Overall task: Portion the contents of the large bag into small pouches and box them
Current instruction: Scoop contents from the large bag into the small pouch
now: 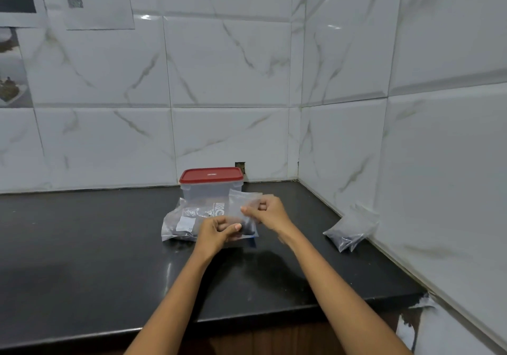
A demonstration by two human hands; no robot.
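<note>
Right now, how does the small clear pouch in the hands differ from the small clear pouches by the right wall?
The small clear pouch in the hands is pinched by the left hand and right hand above the large clear bag; the filled pouches by the right wall rest untouched on the black counter. The held one looks mostly flat; those bulge, dark at the bottom. All are clear plastic.

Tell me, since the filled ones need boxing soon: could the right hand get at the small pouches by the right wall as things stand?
Probably yes, once freed. The small pouches lie in the open on the counter, nothing between them and the right hand. But that hand now pinches a clear pouch together with the left hand.
</note>
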